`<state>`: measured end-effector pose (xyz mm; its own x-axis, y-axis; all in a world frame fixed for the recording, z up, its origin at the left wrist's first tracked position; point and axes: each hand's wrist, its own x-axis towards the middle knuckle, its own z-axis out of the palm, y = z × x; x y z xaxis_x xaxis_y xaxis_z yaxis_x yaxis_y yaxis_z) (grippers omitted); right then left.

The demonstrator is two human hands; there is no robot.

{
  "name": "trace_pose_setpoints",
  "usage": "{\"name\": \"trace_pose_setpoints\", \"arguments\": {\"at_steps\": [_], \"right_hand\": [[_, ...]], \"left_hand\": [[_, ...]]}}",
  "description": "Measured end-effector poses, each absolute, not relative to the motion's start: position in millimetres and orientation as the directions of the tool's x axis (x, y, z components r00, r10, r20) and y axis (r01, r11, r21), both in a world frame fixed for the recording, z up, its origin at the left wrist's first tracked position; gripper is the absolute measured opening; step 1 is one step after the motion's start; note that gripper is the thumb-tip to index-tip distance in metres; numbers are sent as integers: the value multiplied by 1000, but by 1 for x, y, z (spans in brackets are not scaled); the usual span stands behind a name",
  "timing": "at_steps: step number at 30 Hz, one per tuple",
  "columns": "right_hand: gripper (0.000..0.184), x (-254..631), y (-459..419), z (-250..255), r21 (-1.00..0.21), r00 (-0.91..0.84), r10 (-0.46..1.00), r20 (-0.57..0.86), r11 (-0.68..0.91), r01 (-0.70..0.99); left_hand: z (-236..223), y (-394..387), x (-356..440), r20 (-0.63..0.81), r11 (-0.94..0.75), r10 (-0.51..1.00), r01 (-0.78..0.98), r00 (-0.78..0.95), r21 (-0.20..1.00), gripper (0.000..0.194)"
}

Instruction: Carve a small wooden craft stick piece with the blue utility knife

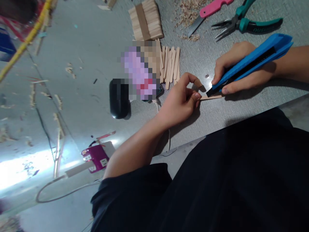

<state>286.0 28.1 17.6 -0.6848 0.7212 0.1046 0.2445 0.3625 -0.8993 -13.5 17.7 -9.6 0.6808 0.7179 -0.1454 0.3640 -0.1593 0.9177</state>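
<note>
My right hand (238,72) grips a blue utility knife (256,59), its dark tip pressed onto a thin wooden craft stick (213,96) lying flat on the grey table (96,48). My left hand (180,101) pinches the stick's left end between thumb and fingers, holding it down. A small cut piece of wood (198,83) lies just above the stick, between the two hands.
Loose craft sticks (170,64) lie in a row behind my left hand, a banded bundle of sticks (146,21) further back. Teal pliers (241,22), a pink-handled blade (209,11) and wood shavings (188,14) sit at the back right. A black oval object (118,98) and a purple plug (95,156) lie left.
</note>
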Motion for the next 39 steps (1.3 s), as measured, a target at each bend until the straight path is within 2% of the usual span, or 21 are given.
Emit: {"name": "trace_pose_setpoints", "arguments": {"at_steps": [6, 12, 19, 23, 33, 39], "right_hand": [[19, 286, 29, 11, -888, -694, 706, 142, 401, 227], [24, 288, 32, 5, -859, -684, 687, 244, 480, 176], [26, 290, 31, 11, -818, -628, 711, 316, 540, 200], [28, 289, 28, 9, -786, -686, 655, 319, 587, 195], [27, 285, 25, 7, -702, -691, 604, 398, 685, 194], [34, 286, 26, 7, -701, -709, 599, 371, 682, 209]], "left_hand": [[-7, 21, -13, -169, -141, 702, 367, 691, 919, 23], [-1, 20, -10, -197, -148, 697, 407, 689, 901, 19], [0, 21, -9, -188, -159, 694, 403, 695, 901, 21], [0, 21, -8, -171, -166, 701, 391, 693, 905, 22], [-4, 23, -7, -159, -154, 696, 361, 700, 920, 24], [0, 23, -7, -171, -155, 681, 369, 712, 916, 22]]}}
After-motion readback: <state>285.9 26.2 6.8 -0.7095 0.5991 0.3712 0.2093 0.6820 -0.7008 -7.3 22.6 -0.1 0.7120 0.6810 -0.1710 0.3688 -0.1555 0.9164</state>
